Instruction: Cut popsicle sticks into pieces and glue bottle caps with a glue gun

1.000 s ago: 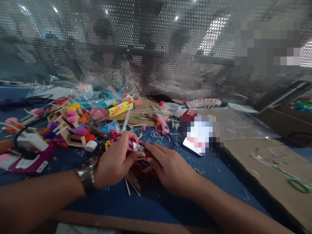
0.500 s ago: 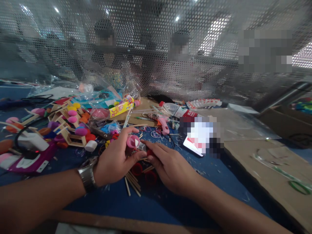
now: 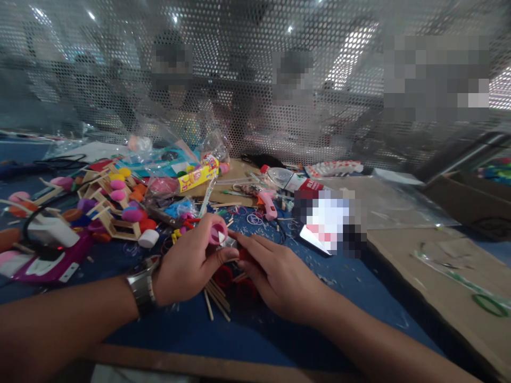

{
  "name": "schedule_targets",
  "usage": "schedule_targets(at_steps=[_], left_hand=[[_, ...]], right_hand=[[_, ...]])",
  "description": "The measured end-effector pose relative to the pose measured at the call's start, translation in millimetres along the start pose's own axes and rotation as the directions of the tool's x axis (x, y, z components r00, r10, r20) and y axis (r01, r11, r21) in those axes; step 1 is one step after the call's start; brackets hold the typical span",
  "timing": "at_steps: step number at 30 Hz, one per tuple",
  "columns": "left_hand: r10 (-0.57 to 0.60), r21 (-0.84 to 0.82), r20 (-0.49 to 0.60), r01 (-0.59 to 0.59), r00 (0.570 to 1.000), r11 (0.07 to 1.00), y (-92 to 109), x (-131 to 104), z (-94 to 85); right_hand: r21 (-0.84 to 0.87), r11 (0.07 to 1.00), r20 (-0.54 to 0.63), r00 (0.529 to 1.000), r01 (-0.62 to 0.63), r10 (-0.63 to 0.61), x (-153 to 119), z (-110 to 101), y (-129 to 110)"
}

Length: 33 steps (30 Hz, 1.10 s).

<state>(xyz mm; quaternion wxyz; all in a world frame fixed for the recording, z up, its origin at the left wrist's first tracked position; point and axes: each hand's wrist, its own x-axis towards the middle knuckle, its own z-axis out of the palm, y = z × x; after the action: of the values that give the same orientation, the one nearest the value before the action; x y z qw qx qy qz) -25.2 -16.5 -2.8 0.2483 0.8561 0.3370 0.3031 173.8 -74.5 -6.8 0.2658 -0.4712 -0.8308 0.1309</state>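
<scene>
Over the blue tabletop my left hand, with a metal watch at its wrist, curls its fingers and thumb round a pink plastic cap. A small clear, shiny piece sits against that cap, between both hands. My right hand meets it from the right, fingers together; a bit of a red cap shows between its thumb and forefinger. Its fingers hide most of that red cap. Below the hands lie another red cap and several thin wooden sticks.
Colourful pompoms and small wooden frames crowd the left, behind a purple power strip. A pink glue gun, a plastic bottle and a lit phone lie beyond my hands. Cardboard covers the right side.
The pink cap has shifted slightly left and tilted in my left hand, and my left fingers have closed further round it. My right hand has barely moved.
</scene>
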Motion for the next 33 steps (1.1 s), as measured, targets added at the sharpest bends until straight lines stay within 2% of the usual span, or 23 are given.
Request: schedule_targets(at_steps=[5, 15, 21, 26, 33], left_hand=[[-0.05, 0.008, 0.024, 0.05, 0.998, 0.999, 1.7, -0.7, -1.2], [-0.033, -0.047, 0.035, 0.035, 0.999, 0.998, 5.2, 2.3, -4.9], [-0.024, -0.027, -0.083, 0.022, 0.996, 0.999, 2.1, -0.1, -2.8], [0.0, 0.012, -0.067, 0.001, 0.998, 1.0, 2.0, -3.9, 2.6], [-0.003, -0.032, -0.047, 0.002, 0.999, 0.999, 0.6, -2.5, 3.3]], right_hand=[[0.001, 1.0, 0.007, 1.0, -0.002, 0.002, 0.9, 0.6, 0.4], [0.026, 1.0, 0.011, 1.0, 0.014, -0.014, -0.4, -0.7, 0.7], [0.006, 1.0, -0.008, 1.0, -0.009, 0.009, 1.1, -1.1, 1.9], [-0.009, 1.0, -0.019, 1.0, 0.005, -0.005, 0.7, -0.3, 1.8], [0.005, 1.0, -0.004, 1.0, 0.026, -0.026, 0.8, 0.2, -0.4]])
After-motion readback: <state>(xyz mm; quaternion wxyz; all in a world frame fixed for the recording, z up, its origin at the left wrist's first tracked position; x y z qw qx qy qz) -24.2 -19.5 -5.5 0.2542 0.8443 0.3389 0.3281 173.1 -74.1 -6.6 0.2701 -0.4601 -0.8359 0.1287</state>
